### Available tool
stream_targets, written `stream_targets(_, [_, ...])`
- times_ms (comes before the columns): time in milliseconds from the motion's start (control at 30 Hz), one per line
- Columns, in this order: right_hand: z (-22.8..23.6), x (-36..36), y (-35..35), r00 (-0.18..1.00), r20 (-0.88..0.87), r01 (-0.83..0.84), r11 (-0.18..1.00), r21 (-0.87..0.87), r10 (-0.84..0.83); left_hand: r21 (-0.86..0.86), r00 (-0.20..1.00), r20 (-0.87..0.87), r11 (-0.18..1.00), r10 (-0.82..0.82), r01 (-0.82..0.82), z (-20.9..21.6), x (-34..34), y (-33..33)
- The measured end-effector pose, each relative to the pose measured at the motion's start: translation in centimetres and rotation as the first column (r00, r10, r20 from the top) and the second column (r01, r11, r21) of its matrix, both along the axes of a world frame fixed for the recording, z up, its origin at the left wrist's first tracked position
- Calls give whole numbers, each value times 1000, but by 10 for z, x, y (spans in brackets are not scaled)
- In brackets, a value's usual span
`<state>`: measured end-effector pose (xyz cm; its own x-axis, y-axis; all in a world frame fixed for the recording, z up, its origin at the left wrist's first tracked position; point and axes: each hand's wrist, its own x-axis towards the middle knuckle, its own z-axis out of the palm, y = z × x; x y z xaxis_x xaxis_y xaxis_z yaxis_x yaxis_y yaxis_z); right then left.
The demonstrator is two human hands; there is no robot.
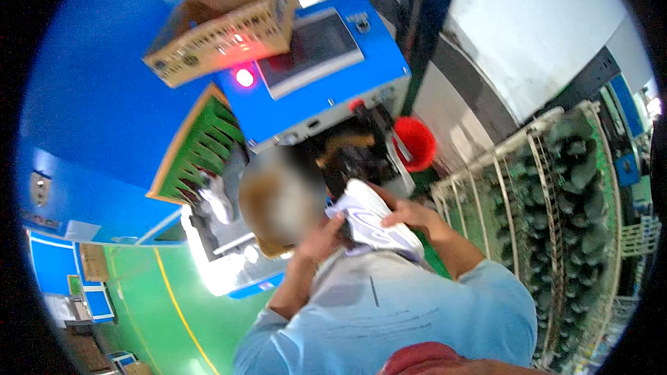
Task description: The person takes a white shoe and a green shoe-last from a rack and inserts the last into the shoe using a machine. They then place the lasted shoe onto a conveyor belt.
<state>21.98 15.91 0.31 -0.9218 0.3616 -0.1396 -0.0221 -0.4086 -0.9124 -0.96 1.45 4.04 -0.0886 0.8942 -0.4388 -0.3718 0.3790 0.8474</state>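
Close to my body I hold a white shoe (pixel 379 222) with purple lines. My left hand (pixel 321 237) closes on its left side, thumb on top. My right hand (pixel 411 215) grips the opposite side, its fingers bent over the edge. Just beyond the shoe is the dark work opening (pixel 354 160) of a blue machine (pixel 316 114). Another white shoe (pixel 217 200) lies on the grey surface to the left. A round blurred patch hides what lies between that shoe and my left hand.
A cardboard box (pixel 226 42) sits on the machine beside a dark screen (pixel 313 52) and a glowing red light (pixel 244 78). A red bucket (pixel 415 144) stands right of the machine. Farther right, a rack (pixel 490 194) holds several dark rounded items. A green panel (pixel 201 146) leans left.
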Motion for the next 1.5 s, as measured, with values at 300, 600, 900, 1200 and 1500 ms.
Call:
stream_targets(300, [11,-8,-30,938,88,340,938,-62,-334,63,725,-689,997,13,42,-61,14,-16])
stream_targets(600, [8,-47,16,700,337,607,773,182,-629,199,999,5,979,-51,49,-69,19,-14])
stream_targets(900, [3,-112,39,532,561,-357,433,828,-634,-147,858,483,982,173,-116,-155,43,55])
stream_targets(1200, [-1,-147,53,433,605,-537,347,769,-668,-243,965,195,962,176,-127,-111,-20,9])
stream_targets(1500, [-31,-116,35,686,249,-317,27,948,-683,-329,914,-197,854,354,-402,-157,-88,-58])
